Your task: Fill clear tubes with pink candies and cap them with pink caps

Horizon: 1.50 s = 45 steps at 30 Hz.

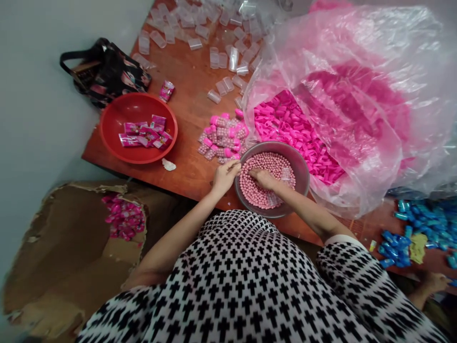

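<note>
A grey metal bowl [303, 178] full of small round pink beads [262, 161] stands at the table edge in front of me. My left hand [225, 178] is at the bowl's left rim, fingers bent and pressed together; what they grip, if anything, is hidden. Inside the bowl, my right hand [263, 179] has its fingers closed down among the beads, and I cannot make out what is in them. Clear plastic tubes [285, 174] lie on the beads beside it. Left of the bowl is a pile of bead-filled clear containers with pink caps [228, 136].
A large clear bag [374, 176] spills pink plastic caps [285, 124]. Empty clear tubes [214, 57] lie at the back. A red bowl [107, 128] holds pink packets; a handbag [117, 71] is behind. Below left stands a cardboard box [53, 247]. Blue pieces [428, 224] and another person's hand [433, 282] are right.
</note>
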Each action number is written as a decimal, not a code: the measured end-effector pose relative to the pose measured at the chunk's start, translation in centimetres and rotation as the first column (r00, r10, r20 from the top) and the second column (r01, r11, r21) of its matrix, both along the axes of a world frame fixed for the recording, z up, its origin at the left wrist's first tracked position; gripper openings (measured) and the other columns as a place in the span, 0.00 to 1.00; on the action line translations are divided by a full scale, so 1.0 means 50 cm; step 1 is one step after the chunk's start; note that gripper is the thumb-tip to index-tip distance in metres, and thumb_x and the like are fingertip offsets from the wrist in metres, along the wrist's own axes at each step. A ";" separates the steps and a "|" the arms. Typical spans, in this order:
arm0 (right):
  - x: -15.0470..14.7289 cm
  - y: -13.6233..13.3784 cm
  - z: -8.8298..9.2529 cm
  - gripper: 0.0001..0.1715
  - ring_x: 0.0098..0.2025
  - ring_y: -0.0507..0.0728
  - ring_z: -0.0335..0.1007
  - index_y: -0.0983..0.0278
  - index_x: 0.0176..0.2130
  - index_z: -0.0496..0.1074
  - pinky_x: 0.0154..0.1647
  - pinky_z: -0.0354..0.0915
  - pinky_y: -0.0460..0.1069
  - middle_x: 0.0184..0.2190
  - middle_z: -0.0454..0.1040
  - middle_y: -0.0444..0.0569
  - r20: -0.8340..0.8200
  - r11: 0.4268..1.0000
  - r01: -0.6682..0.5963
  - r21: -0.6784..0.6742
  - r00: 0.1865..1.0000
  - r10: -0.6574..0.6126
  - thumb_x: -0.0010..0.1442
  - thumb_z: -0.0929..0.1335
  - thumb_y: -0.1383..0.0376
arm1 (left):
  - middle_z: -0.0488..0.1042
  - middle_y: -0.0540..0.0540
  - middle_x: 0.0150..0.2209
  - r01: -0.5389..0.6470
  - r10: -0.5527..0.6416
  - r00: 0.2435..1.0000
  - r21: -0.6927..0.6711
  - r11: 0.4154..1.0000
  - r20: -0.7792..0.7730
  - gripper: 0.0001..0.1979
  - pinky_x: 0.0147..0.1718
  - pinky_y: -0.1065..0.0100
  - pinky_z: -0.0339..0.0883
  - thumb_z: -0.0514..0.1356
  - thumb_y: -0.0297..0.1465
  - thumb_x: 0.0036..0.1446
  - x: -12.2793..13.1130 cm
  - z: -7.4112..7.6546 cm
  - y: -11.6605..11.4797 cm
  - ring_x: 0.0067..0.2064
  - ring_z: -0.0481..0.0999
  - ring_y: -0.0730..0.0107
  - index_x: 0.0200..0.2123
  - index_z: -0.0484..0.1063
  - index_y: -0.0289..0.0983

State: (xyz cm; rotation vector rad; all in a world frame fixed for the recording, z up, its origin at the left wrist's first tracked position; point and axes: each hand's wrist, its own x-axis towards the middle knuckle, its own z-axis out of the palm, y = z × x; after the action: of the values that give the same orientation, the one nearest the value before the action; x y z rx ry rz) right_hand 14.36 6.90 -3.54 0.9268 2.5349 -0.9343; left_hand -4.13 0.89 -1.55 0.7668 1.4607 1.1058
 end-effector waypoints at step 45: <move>0.063 0.096 0.162 0.15 0.37 0.55 0.72 0.62 0.46 0.71 0.40 0.68 0.50 0.36 0.76 0.48 -0.543 0.920 0.390 -0.048 0.763 -0.351 0.63 0.64 0.57 | 0.79 0.42 0.42 0.298 -0.305 0.952 0.172 0.939 0.016 0.18 0.48 0.59 0.70 0.61 0.38 0.52 0.024 0.038 0.048 0.44 0.78 0.61 0.43 0.76 0.35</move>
State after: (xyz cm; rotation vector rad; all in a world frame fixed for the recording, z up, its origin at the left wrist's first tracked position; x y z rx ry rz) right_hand 17.51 11.72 4.56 1.3926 2.9123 -1.4092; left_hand -2.93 3.28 0.34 1.0428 1.1759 1.0082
